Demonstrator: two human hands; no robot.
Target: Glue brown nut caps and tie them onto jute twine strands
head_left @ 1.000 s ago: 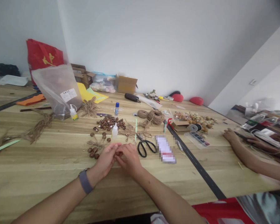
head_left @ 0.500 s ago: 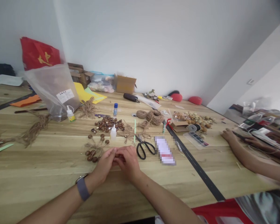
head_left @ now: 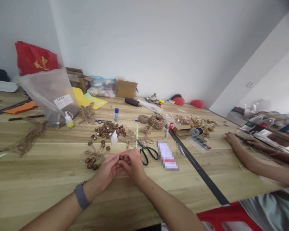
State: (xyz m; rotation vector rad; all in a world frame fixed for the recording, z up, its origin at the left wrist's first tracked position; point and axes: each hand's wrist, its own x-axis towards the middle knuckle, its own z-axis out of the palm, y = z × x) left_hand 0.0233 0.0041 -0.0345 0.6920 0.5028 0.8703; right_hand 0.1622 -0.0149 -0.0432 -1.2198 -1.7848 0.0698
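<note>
The L hand & the R hand meet at fingertips, both grasping one small brown nut, which lies btwn them, ahead of both wrists, so neither hand is clearly nearer; its long axis I cannot tell, bc fingers cover most of it. The white bottle stands upright just beyond, the scissors lie near the R hand, & a nut cluster w/ twine is beside the L hand
</note>
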